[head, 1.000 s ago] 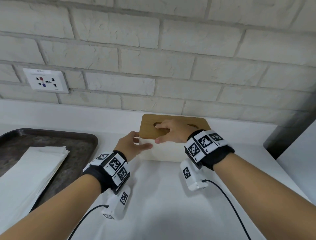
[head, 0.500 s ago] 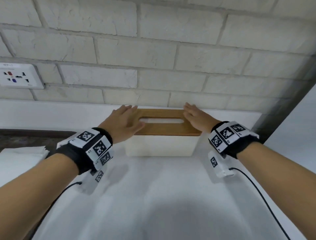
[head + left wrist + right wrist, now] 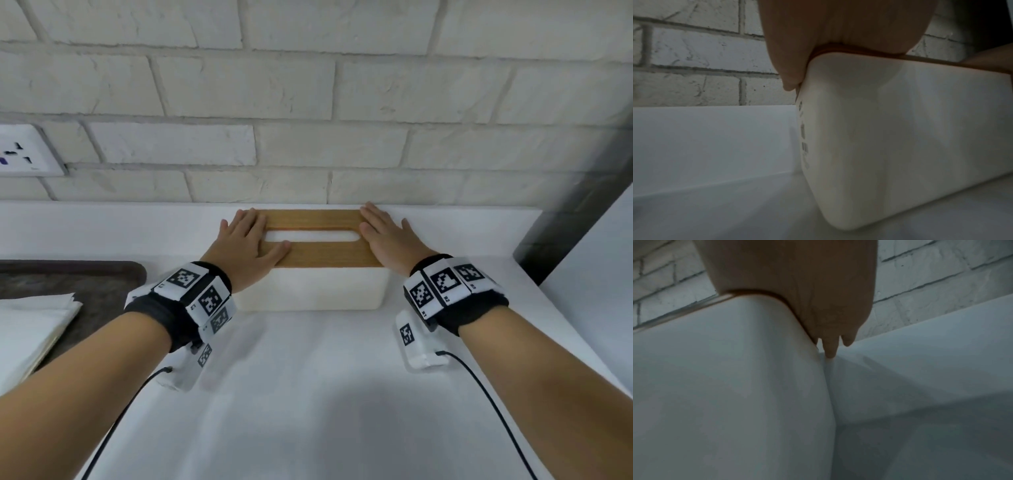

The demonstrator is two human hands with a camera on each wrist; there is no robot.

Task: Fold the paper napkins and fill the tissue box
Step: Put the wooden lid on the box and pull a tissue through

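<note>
A white tissue box [image 3: 310, 289] with a wooden slotted lid [image 3: 318, 251] stands on the white counter against the brick wall. White paper shows through the lid's slot [image 3: 311, 235]. My left hand [image 3: 245, 236] lies flat on the lid's left end, fingers straight, thumb along the front strip. My right hand [image 3: 385, 233] lies flat on the lid's right end. The left wrist view shows the box's white corner [image 3: 890, 129] under my palm [image 3: 838, 24]. In the right wrist view my fingertips [image 3: 831, 352] hang over the box's right end [image 3: 725, 378]. A stack of folded white napkins [image 3: 30, 329] lies on a dark tray at the left.
The dark tray [image 3: 92, 281] sits at the left edge of the counter. A wall socket [image 3: 24, 150] is mounted on the brick wall at the left. A dark post [image 3: 568, 219] rises at the right. Bare white counter [image 3: 308, 394] stretches in front of the box.
One second ago my right fingers were in the lid's slot and my left hand held the box's corner. Both hands have since spread flat on the lid's two ends.
</note>
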